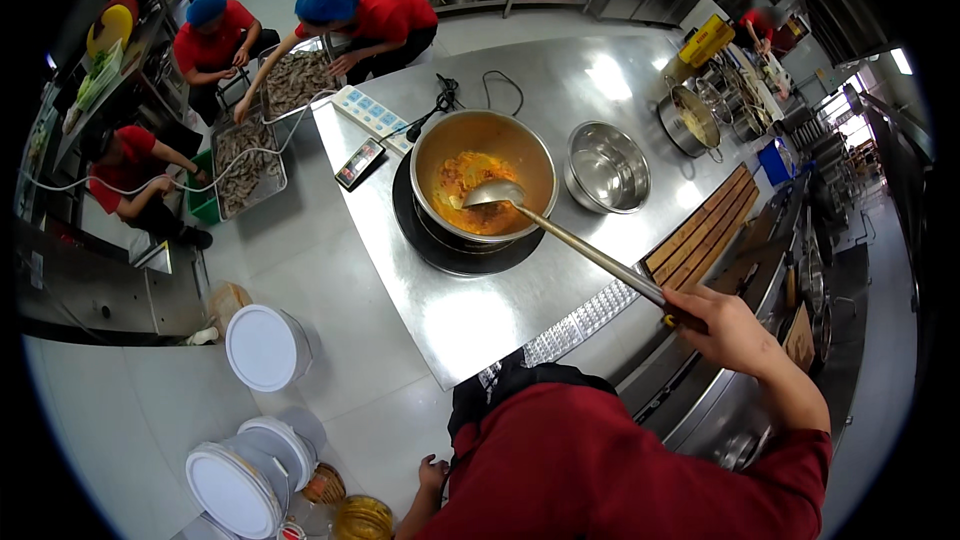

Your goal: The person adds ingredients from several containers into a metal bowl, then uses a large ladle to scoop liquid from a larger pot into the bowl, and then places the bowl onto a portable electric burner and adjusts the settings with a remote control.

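- The person's right hand (715,325) is closed around the dark end of a long-handled metal ladle (590,252), its grip tight on the handle.
- The ladle slants from that hand up and to the left across the picture, its rounded bowl lying in the orange-red food (470,172).
- This food coats the bottom of a deep, round stainless-steel pot (485,130), whose inner wall shows an orange tint.
- The pot stands on a flat, black, round cooker (420,235) near the left edge of a shiny steel table (560,70).
- The person's left hand (433,473) hangs low beside the dark-red garment, well apart from the pot; it shows too small to tell whether it grips anything.
- Just right of the pot sits a round, shiny steel basin (590,155).
- Beyond the pot's upper left lie a long white power strip with blue sockets (372,118) and a small black device with a lit display (360,163).
- Toward the table's right edge lies a brown slatted wooden board (700,225).
- On the floor at lower left stands a white lidded bucket (268,348).
- At upper left, co-workers in red shirts bend around metal trays of greyish food.
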`<state>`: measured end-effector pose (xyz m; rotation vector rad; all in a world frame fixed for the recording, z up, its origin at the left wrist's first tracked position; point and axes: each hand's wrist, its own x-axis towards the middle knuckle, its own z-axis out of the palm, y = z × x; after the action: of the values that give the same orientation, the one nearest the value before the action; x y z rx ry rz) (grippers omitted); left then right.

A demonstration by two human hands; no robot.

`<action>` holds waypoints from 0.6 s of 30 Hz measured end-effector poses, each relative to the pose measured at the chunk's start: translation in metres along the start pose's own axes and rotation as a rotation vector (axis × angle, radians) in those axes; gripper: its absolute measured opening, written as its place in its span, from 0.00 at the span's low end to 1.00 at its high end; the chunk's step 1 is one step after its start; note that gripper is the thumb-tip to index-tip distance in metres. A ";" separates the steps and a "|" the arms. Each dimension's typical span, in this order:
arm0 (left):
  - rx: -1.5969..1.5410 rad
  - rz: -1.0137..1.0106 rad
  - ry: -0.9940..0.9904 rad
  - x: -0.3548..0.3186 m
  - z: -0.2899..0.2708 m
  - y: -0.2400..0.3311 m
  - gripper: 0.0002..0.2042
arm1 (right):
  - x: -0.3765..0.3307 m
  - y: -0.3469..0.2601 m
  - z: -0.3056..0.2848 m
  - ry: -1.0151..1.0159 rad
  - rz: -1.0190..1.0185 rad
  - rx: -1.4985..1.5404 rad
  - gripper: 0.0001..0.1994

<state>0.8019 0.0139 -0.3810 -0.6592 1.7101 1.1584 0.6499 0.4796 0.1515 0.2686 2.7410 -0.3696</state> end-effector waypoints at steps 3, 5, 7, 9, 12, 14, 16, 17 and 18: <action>0.130 0.104 0.000 0.025 0.003 -0.028 0.24 | 0.001 0.001 -0.003 -0.024 -0.005 0.057 0.29; 0.154 0.124 0.007 0.027 0.005 -0.017 0.23 | 0.017 0.004 0.001 0.016 -0.033 0.083 0.29; 0.081 0.071 0.011 -0.001 0.003 0.032 0.23 | 0.038 0.010 0.016 0.090 -0.068 0.103 0.29; -0.063 0.038 0.029 0.008 -0.003 0.029 0.23 | 0.034 0.020 0.025 0.136 0.003 0.399 0.28; -0.164 -0.009 0.028 0.009 -0.004 0.023 0.24 | 0.020 0.035 0.028 0.163 0.093 0.731 0.28; -0.046 -0.016 0.012 0.006 -0.011 0.013 0.24 | 0.004 0.040 0.027 0.139 0.228 1.058 0.29; -0.105 -0.037 0.019 0.003 -0.010 0.008 0.24 | -0.009 0.045 0.026 0.153 0.193 1.310 0.29; -0.103 -0.031 0.020 0.000 -0.010 0.007 0.24 | -0.015 0.049 0.027 0.161 0.176 1.437 0.29; -0.102 -0.025 0.020 -0.002 -0.009 0.008 0.24 | -0.021 0.054 0.031 0.193 0.169 1.531 0.29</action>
<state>0.7928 0.0087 -0.3754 -0.7545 1.6641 1.2313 0.6921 0.5195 0.1201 0.8799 1.9319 -2.3472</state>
